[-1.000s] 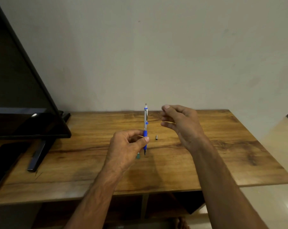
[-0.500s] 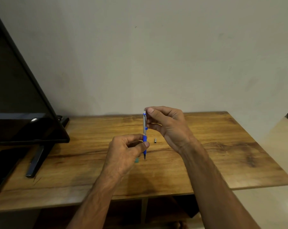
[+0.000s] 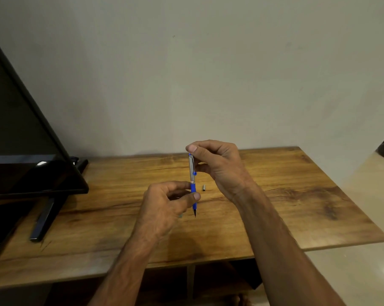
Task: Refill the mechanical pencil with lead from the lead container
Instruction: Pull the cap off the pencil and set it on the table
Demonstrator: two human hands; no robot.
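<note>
While the mechanical pencil (image 3: 192,180) stood upright, tip down, above the wooden table (image 3: 296,195), the left hand (image 3: 164,208) pinched its blue grip and the right hand (image 3: 217,164) pinched its top end. A small metal cap (image 3: 203,187) lay on the wood nearby.

The right hand (image 3: 219,166), which a second ago hung apart from the mechanical pencil (image 3: 192,173) at its 3 o'clock, has come across to the pencil's top end. Its index fingertip now sits on that end at 12 o'clock, the thumb against the silver barrel below.
</note>
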